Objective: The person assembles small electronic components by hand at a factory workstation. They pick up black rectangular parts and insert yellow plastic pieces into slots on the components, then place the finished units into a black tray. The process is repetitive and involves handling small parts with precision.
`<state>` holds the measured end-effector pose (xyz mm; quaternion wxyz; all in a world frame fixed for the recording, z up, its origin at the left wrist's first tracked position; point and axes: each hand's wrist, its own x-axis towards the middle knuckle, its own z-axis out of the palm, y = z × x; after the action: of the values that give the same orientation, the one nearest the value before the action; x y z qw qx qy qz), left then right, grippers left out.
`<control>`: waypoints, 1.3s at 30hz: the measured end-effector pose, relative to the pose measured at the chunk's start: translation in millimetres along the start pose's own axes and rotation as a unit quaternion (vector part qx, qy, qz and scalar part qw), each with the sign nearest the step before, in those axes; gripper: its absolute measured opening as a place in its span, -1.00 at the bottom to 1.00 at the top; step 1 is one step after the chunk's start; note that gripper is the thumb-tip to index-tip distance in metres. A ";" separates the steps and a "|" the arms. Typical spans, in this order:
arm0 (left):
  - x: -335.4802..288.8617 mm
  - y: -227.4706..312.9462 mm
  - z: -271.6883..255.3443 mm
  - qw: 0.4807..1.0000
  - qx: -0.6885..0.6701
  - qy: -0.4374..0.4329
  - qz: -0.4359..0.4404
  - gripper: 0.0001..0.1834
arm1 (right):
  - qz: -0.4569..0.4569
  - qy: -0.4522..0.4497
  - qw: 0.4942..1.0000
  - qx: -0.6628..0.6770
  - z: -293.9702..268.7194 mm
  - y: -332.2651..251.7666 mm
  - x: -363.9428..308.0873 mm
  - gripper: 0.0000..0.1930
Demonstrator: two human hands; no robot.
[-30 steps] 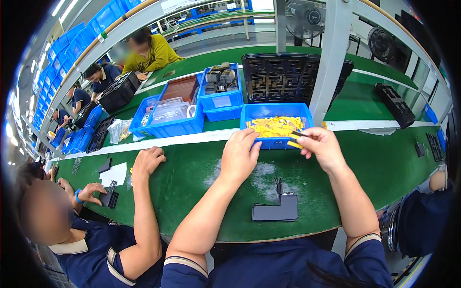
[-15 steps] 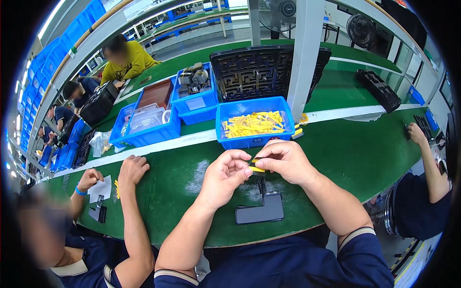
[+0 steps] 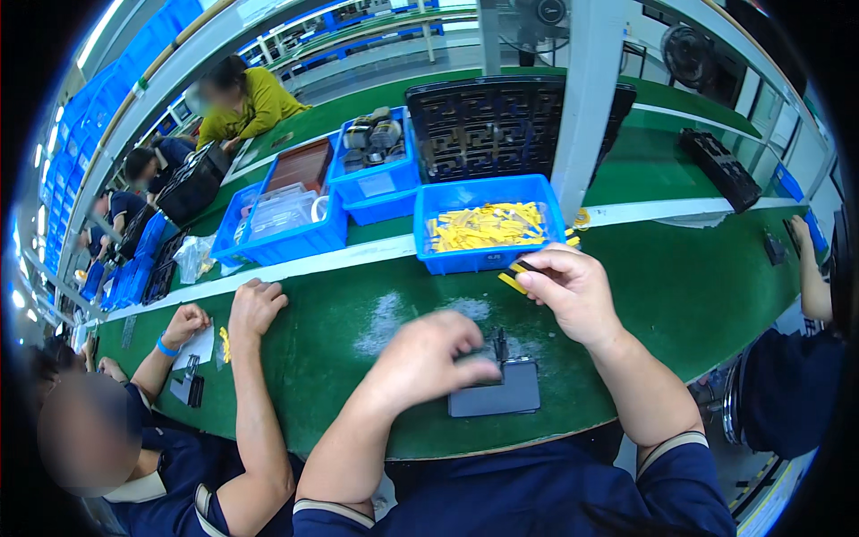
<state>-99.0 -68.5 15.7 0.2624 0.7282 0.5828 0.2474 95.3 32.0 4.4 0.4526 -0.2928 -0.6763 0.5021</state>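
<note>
My right hand [image 3: 577, 291] pinches a small yellow-and-black strip [image 3: 513, 283] between thumb and fingers, just in front of the blue bin [image 3: 483, 260] of loose yellow strips [image 3: 488, 228]. My left hand [image 3: 434, 353] is lower and nearer me, blurred by motion, its thumb and fingers curved over the left part of a dark flat plate [image 3: 497, 394]. Whether that hand touches or holds anything cannot be made out. At the plate's far edge a small black upright piece [image 3: 500, 345] shows beside my left fingertips.
Whitish dust [image 3: 380, 327] marks the green table. A co-worker's hands [image 3: 255, 304] rest to my left, near a similar dark part [image 3: 186, 390]. Blue bins [image 3: 300, 234] and a black patterned tray [image 3: 483, 125] stand beyond a white rail. A grey post [image 3: 591, 107] rises behind the yellow strips.
My hands have parted. The left has come down toward the dark plate, while the right keeps the yellow-and-black strip and has moved slightly right. The view has shifted a little.
</note>
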 end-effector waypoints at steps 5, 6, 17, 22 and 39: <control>-14.3 10.9 5.6 0.979 0.097 -0.132 0.120 -0.56 | -0.067 -0.027 0.993 -0.091 3.3 2.0 -2.6 -0.88; -14.1 8.6 5.5 0.981 0.085 -0.128 0.119 -0.58 | -0.050 -0.029 0.994 -0.095 3.5 -0.6 -3.8 -0.89; -10.3 -6.4 -8.1 0.994 -0.039 -0.072 0.073 -0.78 | -0.137 -0.040 0.988 -0.062 6.5 -13.8 -13.8 -0.89; -6.9 -5.3 -7.1 0.994 -0.076 0.071 0.037 -0.85 | -0.163 -0.031 0.981 -0.101 5.8 -13.4 -11.8 -0.90; -6.6 -3.1 -2.8 0.990 -0.020 0.103 0.091 -0.90 | -0.152 -0.071 0.972 -0.163 7.4 -10.1 -12.2 -0.90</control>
<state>-104.4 -74.1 15.3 0.1917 0.7434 0.5328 0.3560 94.3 15.3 9.4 0.4207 -0.2206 -0.8158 0.3299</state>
